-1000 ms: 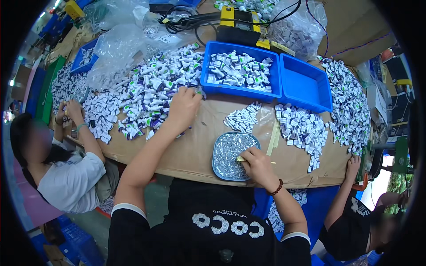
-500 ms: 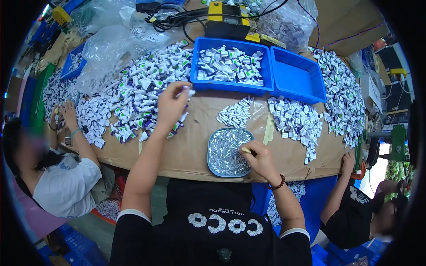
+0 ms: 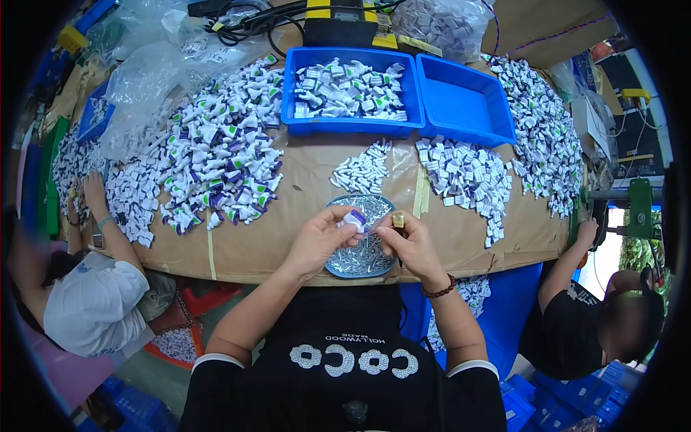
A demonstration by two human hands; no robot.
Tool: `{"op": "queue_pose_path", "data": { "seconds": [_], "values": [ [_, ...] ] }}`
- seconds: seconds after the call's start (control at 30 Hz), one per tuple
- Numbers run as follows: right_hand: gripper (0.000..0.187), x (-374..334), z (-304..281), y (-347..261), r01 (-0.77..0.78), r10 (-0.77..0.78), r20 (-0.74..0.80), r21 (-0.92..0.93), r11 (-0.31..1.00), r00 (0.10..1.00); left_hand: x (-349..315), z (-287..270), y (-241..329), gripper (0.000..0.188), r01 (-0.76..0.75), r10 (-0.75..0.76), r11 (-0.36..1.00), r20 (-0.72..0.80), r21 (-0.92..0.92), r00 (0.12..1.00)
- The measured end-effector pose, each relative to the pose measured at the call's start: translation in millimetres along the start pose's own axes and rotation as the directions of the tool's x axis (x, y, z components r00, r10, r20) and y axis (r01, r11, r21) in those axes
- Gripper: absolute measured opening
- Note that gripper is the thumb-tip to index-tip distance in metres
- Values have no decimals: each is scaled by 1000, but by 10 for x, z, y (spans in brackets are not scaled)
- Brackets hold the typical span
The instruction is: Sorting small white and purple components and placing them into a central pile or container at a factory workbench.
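Observation:
Over the dish of metal pins [image 3: 360,268], both my hands meet close together. My left hand [image 3: 320,241] pinches a small white and purple plastic piece [image 3: 354,219] between thumb and fingers. From the other side my right hand [image 3: 412,248], with a yellowish cover on one fingertip, has its thumb and finger closed at the piece's edge on what looks like a thin metal pin. Fingers partly hide that contact. Beyond the dish lies a small heap of white narrow parts [image 3: 362,170]. A large pile of white, purple and green pieces [image 3: 223,155] spreads to the left.
A blue bin of white pieces [image 3: 350,127] stands at the back, beside another blue bin [image 3: 468,104]. White and purple parts [image 3: 468,180] are heaped at right. A co-worker's hand [image 3: 93,194] rests at a left pile; another person [image 3: 597,324] sits at right.
My left hand has come from the left pile to above the dish, carrying the plastic piece. My right hand has lifted from among the pins to meet it.

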State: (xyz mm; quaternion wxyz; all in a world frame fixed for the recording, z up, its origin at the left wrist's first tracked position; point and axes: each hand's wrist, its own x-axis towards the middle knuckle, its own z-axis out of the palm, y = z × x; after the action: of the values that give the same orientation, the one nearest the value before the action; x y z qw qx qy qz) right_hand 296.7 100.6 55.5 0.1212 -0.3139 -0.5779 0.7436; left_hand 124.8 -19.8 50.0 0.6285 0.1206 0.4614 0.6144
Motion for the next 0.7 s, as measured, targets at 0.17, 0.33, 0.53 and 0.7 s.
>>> {"op": "queue_pose_path", "data": {
  "seconds": [0.17, 0.33, 0.53, 0.7],
  "values": [
    [13, -44, 85, -21, -25, 27, -8, 188, 982, 1000, -23, -34, -17, 30, 38, -33, 996, 57, -85, 998],
    [20, -10, 94, 41, 12, -6, -39, 147, 989, 999, -8, 32, -12, 27, 30, -29, 992, 10, -123, 1000],
    [14, -44, 144, 54, 11, -20, -112, -79, 997, 993, 8, 2, -39, 25, -20, 20, 997, 0, -71, 1000],
    [8, -16, 211, 9, 167, -232, -182, -315, 934, 955, -13, 35, -52, 25, -85, 85, 996, 41, -5, 996]
  ]
}}
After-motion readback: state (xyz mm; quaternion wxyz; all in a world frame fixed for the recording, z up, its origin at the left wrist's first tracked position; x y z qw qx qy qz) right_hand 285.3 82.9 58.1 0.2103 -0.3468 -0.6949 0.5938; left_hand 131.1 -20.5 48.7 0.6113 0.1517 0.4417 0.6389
